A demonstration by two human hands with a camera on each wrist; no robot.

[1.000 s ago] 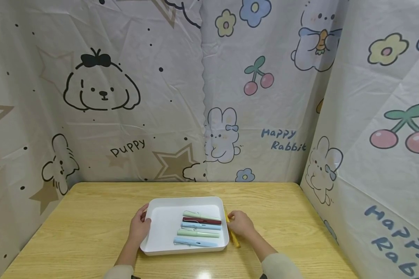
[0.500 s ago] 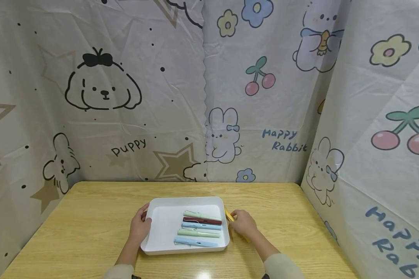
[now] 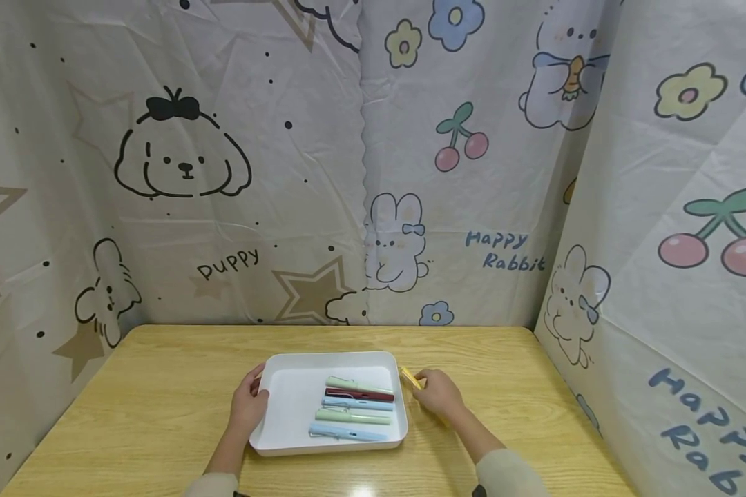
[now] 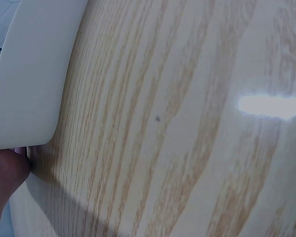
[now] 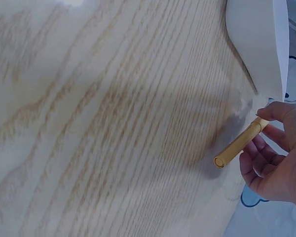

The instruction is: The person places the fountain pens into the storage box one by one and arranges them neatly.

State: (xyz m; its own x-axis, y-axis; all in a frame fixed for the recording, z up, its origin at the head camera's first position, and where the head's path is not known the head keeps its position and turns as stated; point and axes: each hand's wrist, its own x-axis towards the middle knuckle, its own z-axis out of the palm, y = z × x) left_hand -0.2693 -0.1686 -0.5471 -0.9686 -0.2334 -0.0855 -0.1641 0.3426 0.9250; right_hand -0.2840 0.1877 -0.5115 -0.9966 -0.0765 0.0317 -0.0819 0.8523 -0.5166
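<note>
My left hand (image 3: pixel 249 404) grips the left side of a white tray (image 3: pixel 289 407), its thumb over the rim. On the right part of the tray lie a light green pen (image 3: pixel 357 384), a dark red pen (image 3: pixel 373 396), a light blue pen (image 3: pixel 363 404), another light green pen (image 3: pixel 354 417) and another light blue pen (image 3: pixel 348 433), roughly parallel. Just off the tray's right side, my right hand (image 3: pixel 440 395) pinches a yellow pen (image 3: pixel 411 377) between thumb and fingers. The right wrist view shows the yellow pen's round end (image 5: pixel 219 162) pointing away from the fingers, above the table.
The tray stands on a wood-grain table (image 3: pixel 180 386). Printed cloth (image 3: pixel 286 207) hangs behind the table, with another printed cloth (image 3: pixel 671 317) along the right. Light glares off the tabletop near its front.
The yellow pen, beside the tray's right edge before, has been drawn slightly right and turned in my right hand. My left hand and the tray have stayed in place.
</note>
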